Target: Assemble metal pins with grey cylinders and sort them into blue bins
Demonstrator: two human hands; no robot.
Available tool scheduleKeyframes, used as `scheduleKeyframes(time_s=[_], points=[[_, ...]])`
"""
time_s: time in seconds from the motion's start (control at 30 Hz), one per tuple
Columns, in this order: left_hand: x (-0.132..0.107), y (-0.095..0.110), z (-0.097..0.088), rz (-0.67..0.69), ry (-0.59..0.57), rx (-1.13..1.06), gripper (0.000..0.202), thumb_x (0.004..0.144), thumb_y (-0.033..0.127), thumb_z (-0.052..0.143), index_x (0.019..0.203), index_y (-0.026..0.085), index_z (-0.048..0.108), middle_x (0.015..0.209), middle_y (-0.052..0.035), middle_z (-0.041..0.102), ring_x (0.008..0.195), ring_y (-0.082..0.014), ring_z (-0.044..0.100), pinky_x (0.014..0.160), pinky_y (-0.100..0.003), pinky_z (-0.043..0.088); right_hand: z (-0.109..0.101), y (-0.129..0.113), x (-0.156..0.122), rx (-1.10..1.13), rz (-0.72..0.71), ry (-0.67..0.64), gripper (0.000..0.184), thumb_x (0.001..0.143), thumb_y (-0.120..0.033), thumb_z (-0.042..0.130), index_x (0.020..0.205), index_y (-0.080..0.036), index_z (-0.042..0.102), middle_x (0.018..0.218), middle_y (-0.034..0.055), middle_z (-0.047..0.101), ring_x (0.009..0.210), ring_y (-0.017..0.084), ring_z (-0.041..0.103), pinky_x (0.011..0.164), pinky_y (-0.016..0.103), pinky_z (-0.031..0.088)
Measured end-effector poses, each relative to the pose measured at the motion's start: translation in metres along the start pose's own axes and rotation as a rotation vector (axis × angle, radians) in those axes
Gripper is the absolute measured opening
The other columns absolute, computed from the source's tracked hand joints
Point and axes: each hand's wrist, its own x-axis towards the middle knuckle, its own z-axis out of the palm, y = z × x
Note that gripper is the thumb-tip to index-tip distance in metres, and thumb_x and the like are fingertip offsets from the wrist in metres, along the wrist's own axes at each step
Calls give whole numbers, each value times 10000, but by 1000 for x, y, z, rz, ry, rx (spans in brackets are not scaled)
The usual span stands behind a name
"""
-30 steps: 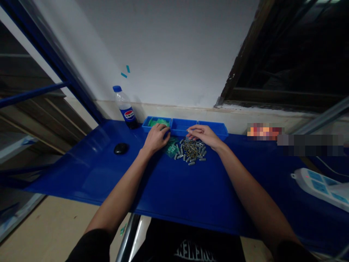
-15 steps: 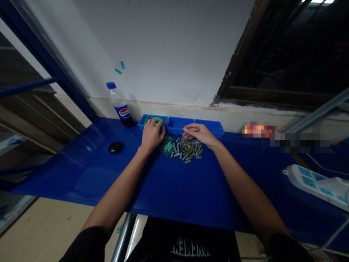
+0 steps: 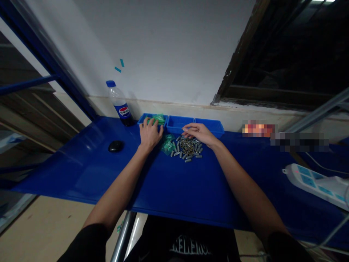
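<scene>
My left hand [image 3: 149,133] reaches over the rim of the leftmost blue bin [image 3: 143,118], its fingers curled over green pieces [image 3: 159,118] inside; what they hold is hidden. My right hand [image 3: 198,133] rests with fingers bent at the far edge of a pile of small grey cylinders and thin dark pins [image 3: 187,148], its fingertips near the middle blue bin [image 3: 178,124]. A small heap of green parts [image 3: 167,143] lies on the blue table [image 3: 169,185] between the hands.
A third blue bin [image 3: 212,125] stands at the right of the row. A cola bottle [image 3: 120,104] stands by the wall at left, a black mouse [image 3: 115,146] lies further left, and a white power strip [image 3: 319,183] lies at right.
My left hand has moved from the green heap on the table up into the leftmost bin. My right hand has stayed at the pile's far edge. The view has shifted slightly.
</scene>
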Motion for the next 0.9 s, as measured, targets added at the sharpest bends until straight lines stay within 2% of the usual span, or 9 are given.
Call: scheduleKeyframes(time_s=[0.17, 0.27, 0.33, 0.43, 0.57, 0.67, 0.73, 0.83, 0.9], points=[[3, 2, -7, 116, 18, -25, 375, 1021, 400, 494, 1253, 202, 712, 1393, -154, 660, 1347, -396, 482, 1058, -575, 439, -1, 1, 0, 12, -3, -1, 238, 895, -449, 749, 1016, -245, 771, 978, 111, 811, 867, 253, 763, 816, 442, 615], [5, 6, -13, 279, -119, -85, 355, 1021, 374, 495, 1135, 182, 771, 1182, -159, 739, 1184, -349, 591, 1005, -504, 497, 0, 1, 0, 17, -3, -2, 253, 886, -465, 753, 1005, -243, 762, 967, 103, 815, 869, 246, 760, 810, 424, 612], [4, 9, -16, 339, -222, -99, 328, 983, 376, 566, 1131, 180, 783, 1135, -153, 756, 1114, -334, 634, 979, -478, 523, 0, 1, 0, 18, -6, -3, 268, 876, -479, 757, 1001, -242, 757, 964, 99, 819, 871, 244, 759, 805, 415, 612], [0, 11, -16, 309, -338, -83, 342, 908, 359, 663, 1194, 209, 777, 1191, -139, 762, 1078, -334, 684, 905, -443, 558, 0, 1, 0, 8, -4, -6, 290, 866, -500, 764, 1006, -246, 757, 966, 95, 822, 879, 248, 759, 801, 415, 615], [-5, 6, -10, 195, -431, -94, 313, 899, 328, 673, 1175, 243, 795, 1096, -136, 795, 956, -326, 738, 794, -405, 569, 0, 2, 1, 6, -7, -8, 263, 883, -476, 756, 1009, -245, 763, 977, 101, 818, 865, 243, 759, 805, 420, 613], [-5, 2, -8, 171, -432, -151, 280, 907, 318, 677, 1143, 239, 804, 1015, -139, 805, 890, -301, 748, 792, -387, 571, 0, 3, 1, 12, -11, -10, 236, 897, -448, 748, 1007, -240, 766, 981, 108, 814, 861, 244, 759, 800, 422, 606], [-5, 1, -8, 176, -427, -180, 300, 912, 391, 690, 1133, 224, 806, 980, -145, 804, 878, -292, 748, 802, -379, 571, 0, 4, 1, 15, -9, -13, 234, 897, -442, 746, 1005, -236, 763, 979, 107, 816, 851, 239, 759, 789, 412, 603], [-4, 0, -10, 181, -480, -181, 415, 904, 501, 694, 1189, 215, 791, 972, -145, 802, 877, -291, 745, 808, -372, 561, 1, 4, 0, 8, -3, -13, 256, 891, -450, 747, 1014, -226, 758, 979, 104, 819, 847, 226, 760, 776, 387, 602], [-4, 1, -12, 185, -520, -180, 412, 933, 479, 660, 1230, 218, 777, 1009, -142, 802, 889, -285, 743, 818, -366, 547, 1, 3, 0, -1, 4, -10, 271, 888, -460, 748, 1019, -222, 759, 980, 105, 820, 863, 226, 763, 776, 374, 603]])
